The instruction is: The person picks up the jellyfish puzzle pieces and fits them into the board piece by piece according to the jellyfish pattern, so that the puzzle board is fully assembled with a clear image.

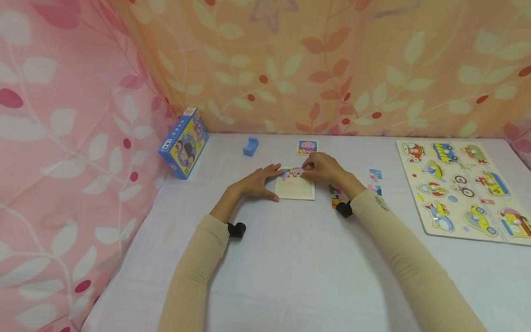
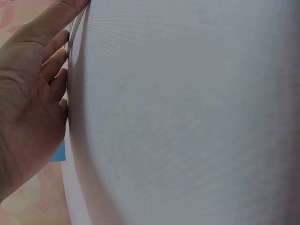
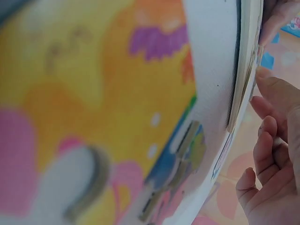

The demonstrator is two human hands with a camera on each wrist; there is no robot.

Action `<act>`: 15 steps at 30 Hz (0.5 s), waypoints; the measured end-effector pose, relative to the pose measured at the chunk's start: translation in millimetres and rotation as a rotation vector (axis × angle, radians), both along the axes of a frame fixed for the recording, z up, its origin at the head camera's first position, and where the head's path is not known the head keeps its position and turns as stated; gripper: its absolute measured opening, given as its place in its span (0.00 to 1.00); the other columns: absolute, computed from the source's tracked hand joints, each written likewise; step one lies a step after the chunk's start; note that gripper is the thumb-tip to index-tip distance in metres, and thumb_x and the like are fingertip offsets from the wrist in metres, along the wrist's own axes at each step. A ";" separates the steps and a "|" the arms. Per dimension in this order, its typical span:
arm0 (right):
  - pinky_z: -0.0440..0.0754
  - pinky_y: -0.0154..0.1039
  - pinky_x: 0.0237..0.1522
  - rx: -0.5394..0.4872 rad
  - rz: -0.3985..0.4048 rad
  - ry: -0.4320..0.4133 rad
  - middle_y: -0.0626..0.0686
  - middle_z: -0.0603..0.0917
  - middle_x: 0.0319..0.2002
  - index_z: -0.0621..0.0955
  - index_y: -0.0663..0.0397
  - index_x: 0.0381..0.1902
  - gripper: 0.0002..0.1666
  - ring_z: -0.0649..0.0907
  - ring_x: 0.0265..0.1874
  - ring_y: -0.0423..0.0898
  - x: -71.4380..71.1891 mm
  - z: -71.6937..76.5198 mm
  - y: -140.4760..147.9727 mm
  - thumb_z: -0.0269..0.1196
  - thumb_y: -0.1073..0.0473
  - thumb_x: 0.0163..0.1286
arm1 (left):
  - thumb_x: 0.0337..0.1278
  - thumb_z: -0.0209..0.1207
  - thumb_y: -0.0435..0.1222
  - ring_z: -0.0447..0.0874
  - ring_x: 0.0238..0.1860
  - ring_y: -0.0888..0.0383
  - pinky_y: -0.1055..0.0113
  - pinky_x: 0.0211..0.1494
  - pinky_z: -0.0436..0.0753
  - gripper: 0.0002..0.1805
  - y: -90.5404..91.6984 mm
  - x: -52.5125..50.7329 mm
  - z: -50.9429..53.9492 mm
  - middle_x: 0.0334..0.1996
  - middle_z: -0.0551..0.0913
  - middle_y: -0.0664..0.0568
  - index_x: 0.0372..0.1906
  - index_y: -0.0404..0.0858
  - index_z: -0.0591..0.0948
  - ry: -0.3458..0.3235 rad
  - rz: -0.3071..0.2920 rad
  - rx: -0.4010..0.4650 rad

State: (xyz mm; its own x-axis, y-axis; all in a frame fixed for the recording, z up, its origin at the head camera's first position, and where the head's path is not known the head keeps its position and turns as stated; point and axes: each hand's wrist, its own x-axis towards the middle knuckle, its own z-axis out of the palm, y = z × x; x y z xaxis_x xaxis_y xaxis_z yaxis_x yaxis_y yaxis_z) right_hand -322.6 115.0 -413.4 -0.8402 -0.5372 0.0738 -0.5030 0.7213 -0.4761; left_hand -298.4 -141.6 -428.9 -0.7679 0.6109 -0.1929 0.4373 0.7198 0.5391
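Observation:
A small pale puzzle tray [image 1: 295, 190] lies on the table, with a colourful jigsaw piece [image 1: 285, 174] in its upper left corner. My left hand [image 1: 254, 182] touches the tray's left side, thumb and fingers spread apart; the left wrist view shows its palm [image 2: 28, 108] with the fingers loosely extended. At the tray's upper right, my right hand [image 1: 327, 168] pinches a pink jigsaw piece [image 1: 297, 172], partly hidden by the fingertips. In the right wrist view, the right hand [image 3: 276, 150] is beside the tray's edge [image 3: 241, 70].
Loose jigsaw pieces lie under the right wrist [image 1: 337, 202] and farther right [image 1: 375, 175]. Behind the tray are a square picture piece [image 1: 307, 147] and a blue stand [image 1: 250, 146]. A blue box [image 1: 185, 145] stands left; a vehicle peg puzzle board [image 1: 452, 186] lies right.

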 end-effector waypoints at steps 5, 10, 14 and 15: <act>0.68 0.37 0.32 0.008 0.034 0.019 0.51 0.77 0.27 0.85 0.59 0.37 0.17 0.72 0.29 0.46 -1.1 0.5 -2.3 0.69 0.53 0.55 | 0.37 0.69 0.54 0.36 0.74 0.57 0.53 0.74 0.42 0.51 0.0 -0.6 0.1 0.74 0.44 0.60 0.70 0.51 0.57 0.001 0.004 -0.004; 0.68 0.36 0.32 0.021 0.048 0.031 0.51 0.78 0.27 0.85 0.59 0.38 0.18 0.72 0.28 0.45 -0.3 0.7 -4.9 0.69 0.51 0.54 | 0.36 0.69 0.54 0.36 0.74 0.57 0.53 0.74 0.43 0.51 -0.4 -0.6 -0.6 0.73 0.45 0.61 0.70 0.51 0.58 0.002 0.003 0.003; 0.65 0.36 0.29 0.010 0.064 0.009 0.51 0.75 0.26 0.84 0.56 0.44 0.20 0.70 0.27 0.45 -0.8 0.5 -5.0 0.67 0.51 0.56 | 0.36 0.69 0.54 0.36 0.74 0.56 0.51 0.74 0.43 0.51 -0.3 -0.2 -0.9 0.74 0.45 0.60 0.70 0.50 0.58 -0.001 -0.002 0.014; 0.65 0.36 0.28 0.004 0.072 -0.006 0.52 0.74 0.26 0.83 0.55 0.46 0.20 0.69 0.27 0.45 -1.0 0.4 -4.9 0.67 0.52 0.57 | 0.36 0.69 0.54 0.36 0.74 0.56 0.51 0.74 0.43 0.51 -0.3 -0.1 -1.0 0.74 0.45 0.59 0.70 0.50 0.58 -0.001 -0.004 0.015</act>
State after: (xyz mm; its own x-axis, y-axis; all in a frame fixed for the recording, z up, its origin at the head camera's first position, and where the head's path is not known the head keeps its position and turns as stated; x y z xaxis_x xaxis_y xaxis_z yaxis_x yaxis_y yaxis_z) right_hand -323.6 110.1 -413.0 -0.8000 -0.5964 0.0665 -0.5507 0.6856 -0.4762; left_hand -298.5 -141.9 -429.9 -0.7654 0.6165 -0.1845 0.4390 0.7099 0.5508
